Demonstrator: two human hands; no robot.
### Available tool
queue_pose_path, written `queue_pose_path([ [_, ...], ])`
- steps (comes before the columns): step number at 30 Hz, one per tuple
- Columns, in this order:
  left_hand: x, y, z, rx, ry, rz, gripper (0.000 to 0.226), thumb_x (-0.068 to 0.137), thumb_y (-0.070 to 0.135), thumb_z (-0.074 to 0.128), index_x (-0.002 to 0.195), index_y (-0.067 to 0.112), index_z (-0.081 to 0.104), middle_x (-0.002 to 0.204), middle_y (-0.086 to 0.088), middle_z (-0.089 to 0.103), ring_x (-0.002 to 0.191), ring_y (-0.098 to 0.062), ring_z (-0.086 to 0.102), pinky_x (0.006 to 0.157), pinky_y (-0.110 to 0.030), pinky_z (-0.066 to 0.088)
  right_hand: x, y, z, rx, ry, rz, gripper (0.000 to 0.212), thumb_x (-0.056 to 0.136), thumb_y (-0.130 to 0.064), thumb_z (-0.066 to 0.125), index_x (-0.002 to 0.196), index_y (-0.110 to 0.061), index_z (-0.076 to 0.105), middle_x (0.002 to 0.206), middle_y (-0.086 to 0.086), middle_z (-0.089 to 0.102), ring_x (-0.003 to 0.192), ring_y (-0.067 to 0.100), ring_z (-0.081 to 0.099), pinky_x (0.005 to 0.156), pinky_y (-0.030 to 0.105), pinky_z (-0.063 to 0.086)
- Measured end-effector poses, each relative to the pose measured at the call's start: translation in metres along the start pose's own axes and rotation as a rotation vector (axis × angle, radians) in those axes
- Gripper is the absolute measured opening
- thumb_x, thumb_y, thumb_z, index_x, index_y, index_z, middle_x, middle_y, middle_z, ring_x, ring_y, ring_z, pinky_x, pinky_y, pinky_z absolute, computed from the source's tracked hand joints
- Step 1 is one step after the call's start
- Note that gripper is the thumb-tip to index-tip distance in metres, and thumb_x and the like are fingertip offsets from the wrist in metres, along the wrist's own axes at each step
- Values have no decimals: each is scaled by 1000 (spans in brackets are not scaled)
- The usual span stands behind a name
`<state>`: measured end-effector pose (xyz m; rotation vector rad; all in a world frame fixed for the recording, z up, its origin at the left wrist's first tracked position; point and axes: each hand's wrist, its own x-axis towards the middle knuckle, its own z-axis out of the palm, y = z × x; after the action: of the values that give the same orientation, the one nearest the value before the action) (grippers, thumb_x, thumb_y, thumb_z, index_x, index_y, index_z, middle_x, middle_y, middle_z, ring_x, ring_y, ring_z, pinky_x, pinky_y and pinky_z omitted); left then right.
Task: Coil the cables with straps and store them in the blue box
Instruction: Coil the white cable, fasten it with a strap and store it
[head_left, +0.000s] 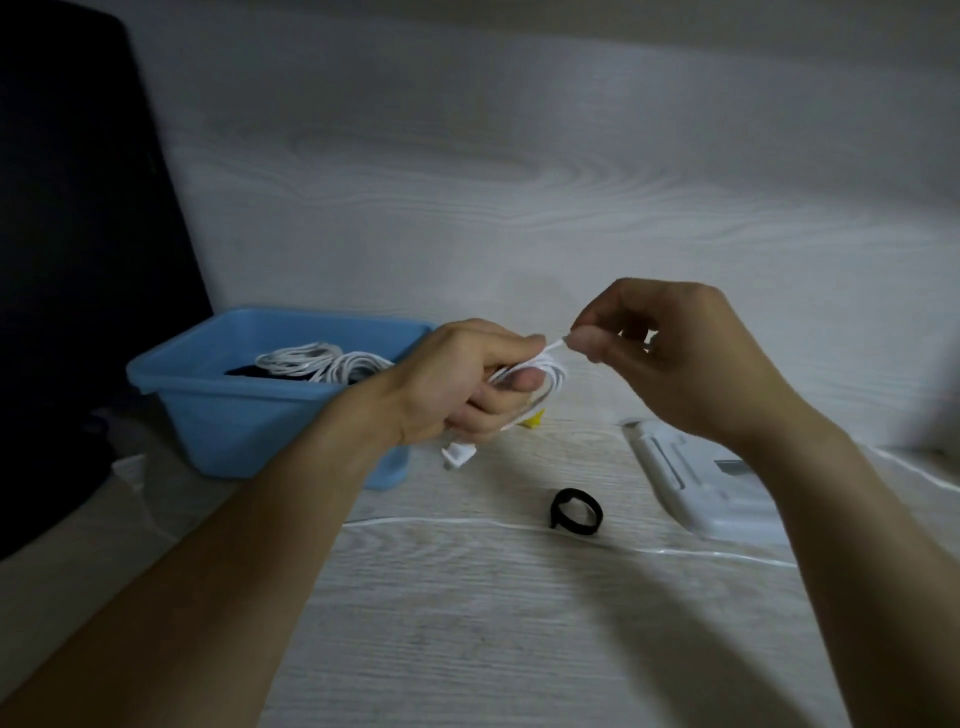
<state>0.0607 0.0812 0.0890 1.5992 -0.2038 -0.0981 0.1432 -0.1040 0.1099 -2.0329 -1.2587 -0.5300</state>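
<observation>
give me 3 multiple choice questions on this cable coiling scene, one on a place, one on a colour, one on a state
1. Where does the black strap lie?
A. in the blue box
B. on the table, right of the box
C. round the held cable

2. What colour are the coiled cables in the blue box?
A. white
B. black
C. yellow

3. What is the left hand doing?
A. resting flat
B. gripping a white cable coil
C. lifting the box

Answers: 1 B, it sits on bare table. 2 A, white loops show inside. 3 B, fingers curl round the coil while the right hand pinches its end.
</observation>
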Motion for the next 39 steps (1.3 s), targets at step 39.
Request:
queue_pose_path([
  [39,11,2,-6,-12,571,167,18,100,3,48,93,3,65,79,-9,66,72,-22,64,69,-27,56,-4,-23,26,-85,-151,-73,15,89,-14,67,93,-23,78,84,-14,71,64,-3,54,65,4,36],
])
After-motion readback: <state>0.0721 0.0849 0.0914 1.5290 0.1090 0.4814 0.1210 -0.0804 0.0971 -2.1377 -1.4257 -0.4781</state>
